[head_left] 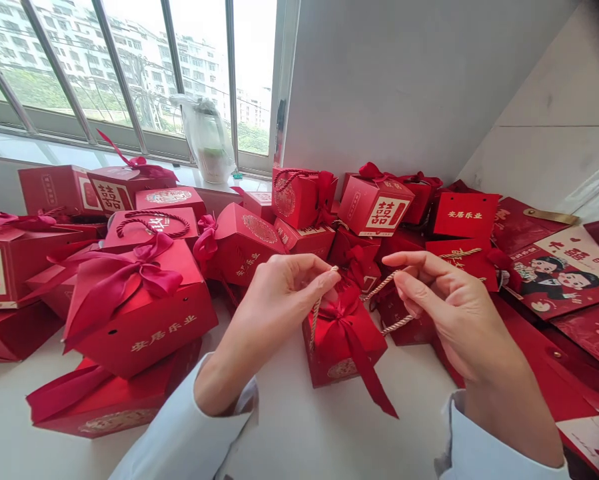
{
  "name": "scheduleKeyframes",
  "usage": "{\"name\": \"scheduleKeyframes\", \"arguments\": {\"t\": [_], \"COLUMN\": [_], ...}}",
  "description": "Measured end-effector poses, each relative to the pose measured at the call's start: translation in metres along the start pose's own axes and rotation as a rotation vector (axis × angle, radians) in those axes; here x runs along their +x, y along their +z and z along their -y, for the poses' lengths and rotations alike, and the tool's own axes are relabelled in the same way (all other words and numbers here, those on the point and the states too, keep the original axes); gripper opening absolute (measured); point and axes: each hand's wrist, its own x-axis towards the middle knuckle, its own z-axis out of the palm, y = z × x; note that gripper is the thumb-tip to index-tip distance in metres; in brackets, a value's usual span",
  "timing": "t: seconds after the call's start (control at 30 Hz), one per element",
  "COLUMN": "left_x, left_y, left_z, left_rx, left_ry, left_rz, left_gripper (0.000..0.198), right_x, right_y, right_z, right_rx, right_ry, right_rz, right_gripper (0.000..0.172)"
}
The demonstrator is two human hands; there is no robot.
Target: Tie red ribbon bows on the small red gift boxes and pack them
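Between my hands, a small red gift box (332,357) stands on the white surface, topped with a red ribbon bow (344,312) whose tail hangs over its front. A twisted gold cord (379,287) is threaded at the box. My left hand (292,293) pinches one end of the cord above the box's left side, thumb against forefinger. On the right, my right hand (442,300) holds another stretch of the cord between thumb and fingers, with a loop running back toward the box. The cord's holes in the box are hidden behind ribbon and fingers.
Red gift boxes (139,307) with bows are heaped on the left, and more boxes (376,203) pile up against the wall. Flat red bags (562,273) lie at the right. On the sill by the barred window stands a cup in a plastic bag (212,143).
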Motion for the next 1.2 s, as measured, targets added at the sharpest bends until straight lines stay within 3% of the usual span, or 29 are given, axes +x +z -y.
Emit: {"name": "scheduleKeyframes", "arguments": {"t": [0.17, 0.27, 0.4, 0.6, 0.73, 0.9, 1.1, 1.2], "left_x": [0.002, 0.002, 0.002, 0.0, -0.003, -0.004, 0.0, 0.002], "left_y": [-0.002, 0.0, 0.005, 0.007, 0.014, 0.025, 0.024, 0.018], "left_z": [0.005, 0.009, 0.008, 0.003, 0.004, 0.005, 0.008, 0.008], "left_rx": [0.132, 0.223, 0.301, 0.219, 0.258, 0.41, 0.314, 0.168], "left_ry": [0.011, -0.003, 0.058, 0.112, 0.141, 0.135, 0.147, 0.109], "left_rz": [-0.078, -0.092, 0.001, 0.101, 0.048, -0.098, -0.16, -0.098], "left_gripper": [0.023, 0.022, 0.021, 0.02, 0.021, 0.02, 0.011, 0.017], "right_x": [0.001, 0.0, -0.002, -0.003, -0.008, -0.018, -0.024, -0.022], "right_y": [-0.007, -0.006, 0.0, 0.008, 0.012, 0.017, 0.023, 0.019], "right_z": [0.0, -0.001, -0.001, 0.007, 0.011, 0.01, 0.013, 0.015], "right_rx": [0.01, 0.01, 0.032, 0.069, 0.031, -0.013, -0.2, -0.209], "right_ry": [-0.053, -0.006, 0.073, 0.122, 0.151, 0.103, 0.016, 0.019], "right_rz": [-0.006, 0.013, 0.119, 0.252, 0.264, 0.296, 0.295, 0.282], "right_gripper": [0.013, 0.014, 0.018, 0.03, 0.05, 0.062, 0.064, 0.057]}}
